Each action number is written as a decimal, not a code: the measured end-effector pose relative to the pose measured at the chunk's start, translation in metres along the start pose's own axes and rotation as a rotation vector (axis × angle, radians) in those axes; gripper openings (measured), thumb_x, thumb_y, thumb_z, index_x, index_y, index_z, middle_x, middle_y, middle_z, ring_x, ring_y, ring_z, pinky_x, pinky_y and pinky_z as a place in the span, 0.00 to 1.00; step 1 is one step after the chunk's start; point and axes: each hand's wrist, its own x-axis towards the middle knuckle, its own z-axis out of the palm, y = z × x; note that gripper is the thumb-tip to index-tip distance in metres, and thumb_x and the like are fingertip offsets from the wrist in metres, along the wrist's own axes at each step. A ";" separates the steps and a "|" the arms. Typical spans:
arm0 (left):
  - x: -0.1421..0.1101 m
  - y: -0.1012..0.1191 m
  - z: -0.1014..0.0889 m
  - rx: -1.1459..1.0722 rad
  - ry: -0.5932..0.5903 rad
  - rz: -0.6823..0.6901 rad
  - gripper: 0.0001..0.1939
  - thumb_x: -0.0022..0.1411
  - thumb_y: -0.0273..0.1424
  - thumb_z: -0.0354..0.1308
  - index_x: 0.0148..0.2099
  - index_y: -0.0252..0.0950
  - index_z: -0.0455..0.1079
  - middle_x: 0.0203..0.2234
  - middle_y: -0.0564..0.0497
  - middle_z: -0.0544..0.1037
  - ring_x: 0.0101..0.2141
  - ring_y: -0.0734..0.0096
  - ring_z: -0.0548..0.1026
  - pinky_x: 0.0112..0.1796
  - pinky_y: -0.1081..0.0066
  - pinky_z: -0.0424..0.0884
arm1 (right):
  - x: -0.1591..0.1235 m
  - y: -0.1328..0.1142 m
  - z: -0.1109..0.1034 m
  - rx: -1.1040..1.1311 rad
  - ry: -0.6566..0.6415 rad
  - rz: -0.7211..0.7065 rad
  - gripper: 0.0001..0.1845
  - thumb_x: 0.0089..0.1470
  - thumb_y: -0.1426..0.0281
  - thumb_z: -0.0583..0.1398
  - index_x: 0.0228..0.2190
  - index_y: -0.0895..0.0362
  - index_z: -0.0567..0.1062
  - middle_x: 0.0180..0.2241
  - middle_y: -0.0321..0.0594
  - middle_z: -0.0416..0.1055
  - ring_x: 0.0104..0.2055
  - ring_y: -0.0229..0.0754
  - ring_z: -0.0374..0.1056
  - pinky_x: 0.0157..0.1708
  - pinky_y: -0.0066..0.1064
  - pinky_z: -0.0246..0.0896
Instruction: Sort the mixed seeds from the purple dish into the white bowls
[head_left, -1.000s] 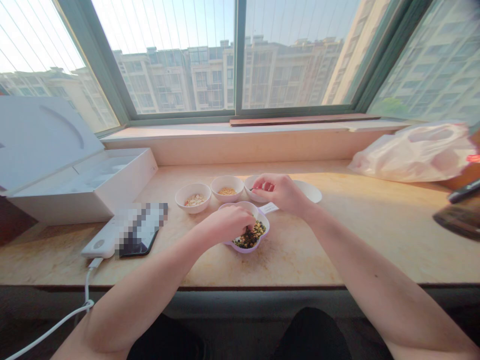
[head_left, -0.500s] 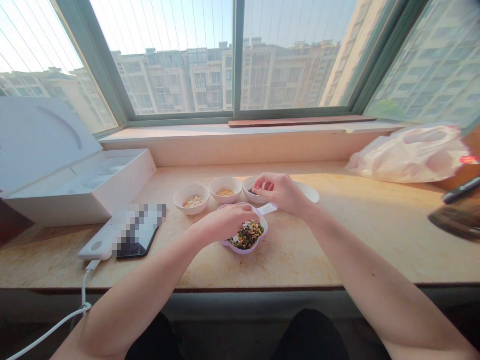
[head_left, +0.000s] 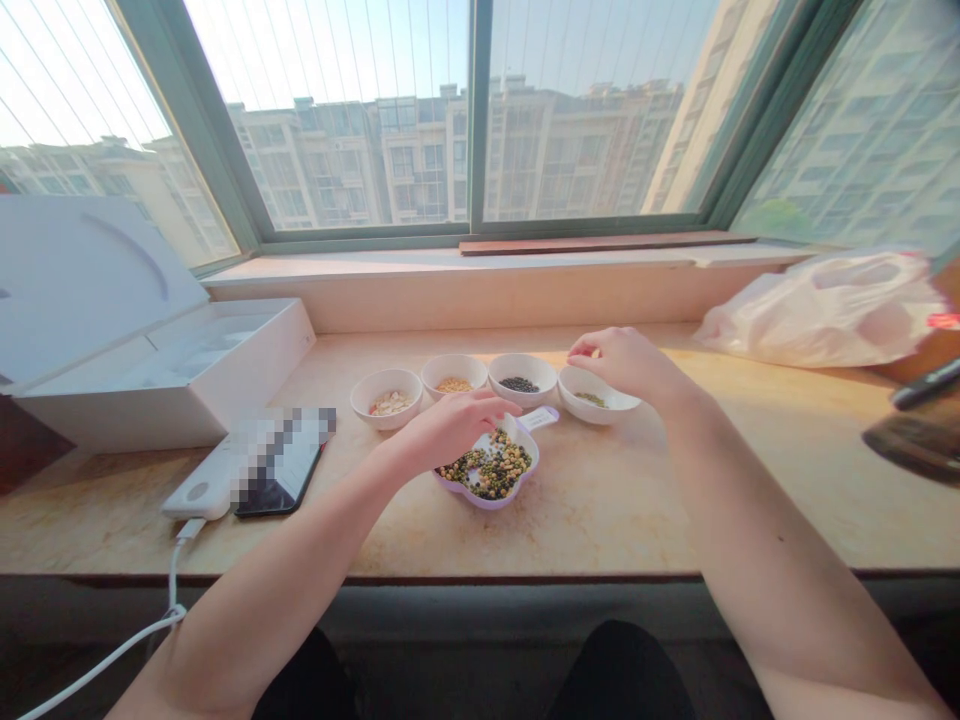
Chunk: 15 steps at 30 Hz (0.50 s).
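My left hand point(head_left: 454, 430) hovers with extended fingers over the upper left rim of a lilac flower-shaped dish point(head_left: 510, 495), which holds mixed green, yellow and black beans point(head_left: 491, 465). My right hand point(head_left: 622, 365) is pinched above a white bowl point(head_left: 592, 408) holding a few green beans. Whether its fingertips hold anything is hidden. Along the back stand a white bowl of sliced almonds point(head_left: 388, 402), a white bowl of yellow grains point(head_left: 454, 375) and a white bowl of black beans point(head_left: 521, 375).
An open white box point(head_left: 165, 375) stands at the left, beside a white power bank point(head_left: 199, 490) with a cable and a partly blurred phone point(head_left: 277, 490). A plastic bag point(head_left: 825, 310) lies at the right. The stone sill's front edge runs below the dish.
My right hand has moved right, from the black bean bowl to the green bean bowl. My left hand has shifted up and left, showing more of the dish.
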 end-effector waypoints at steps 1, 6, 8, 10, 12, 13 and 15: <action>-0.001 0.000 -0.001 -0.007 0.030 -0.010 0.21 0.68 0.17 0.54 0.56 0.39 0.76 0.45 0.49 0.82 0.42 0.70 0.81 0.46 0.69 0.77 | 0.001 0.007 -0.001 -0.043 -0.055 0.036 0.10 0.54 0.67 0.63 0.31 0.54 0.85 0.34 0.44 0.83 0.37 0.49 0.76 0.36 0.36 0.64; -0.002 -0.003 -0.001 -0.035 0.129 -0.012 0.21 0.67 0.17 0.55 0.56 0.41 0.75 0.46 0.50 0.79 0.40 0.73 0.81 0.45 0.69 0.77 | 0.003 0.028 0.000 -0.106 -0.174 0.172 0.14 0.53 0.71 0.61 0.36 0.54 0.88 0.39 0.45 0.84 0.39 0.51 0.78 0.36 0.36 0.67; -0.002 -0.005 0.000 -0.052 0.159 -0.004 0.21 0.66 0.16 0.56 0.56 0.41 0.75 0.46 0.50 0.78 0.39 0.74 0.80 0.45 0.69 0.77 | 0.002 0.028 0.002 -0.098 -0.125 0.196 0.17 0.54 0.72 0.60 0.39 0.55 0.88 0.41 0.47 0.84 0.41 0.52 0.78 0.38 0.37 0.69; -0.001 -0.008 0.001 -0.063 0.193 0.005 0.22 0.65 0.16 0.57 0.57 0.41 0.74 0.45 0.49 0.77 0.38 0.74 0.79 0.44 0.68 0.78 | 0.002 0.024 0.003 -0.084 -0.056 0.191 0.17 0.54 0.71 0.59 0.40 0.55 0.87 0.42 0.48 0.84 0.42 0.53 0.78 0.41 0.38 0.70; 0.000 -0.010 0.002 -0.056 0.244 0.024 0.21 0.65 0.17 0.58 0.57 0.41 0.73 0.44 0.50 0.76 0.37 0.75 0.78 0.43 0.69 0.78 | 0.001 0.014 0.004 -0.043 0.005 0.168 0.16 0.56 0.69 0.59 0.38 0.55 0.87 0.40 0.48 0.84 0.42 0.53 0.78 0.41 0.39 0.70; 0.000 -0.011 0.002 -0.049 0.274 0.038 0.21 0.65 0.17 0.59 0.57 0.41 0.73 0.44 0.50 0.76 0.37 0.76 0.77 0.43 0.69 0.77 | 0.001 0.008 0.004 -0.009 0.033 0.151 0.15 0.56 0.68 0.59 0.37 0.56 0.87 0.38 0.48 0.84 0.41 0.53 0.78 0.42 0.38 0.69; 0.001 -0.012 0.002 -0.034 0.329 0.065 0.21 0.65 0.18 0.61 0.57 0.41 0.73 0.43 0.51 0.76 0.36 0.77 0.76 0.42 0.71 0.77 | 0.000 -0.005 0.007 0.083 0.080 0.102 0.14 0.57 0.65 0.60 0.36 0.56 0.86 0.36 0.47 0.83 0.38 0.50 0.77 0.41 0.38 0.69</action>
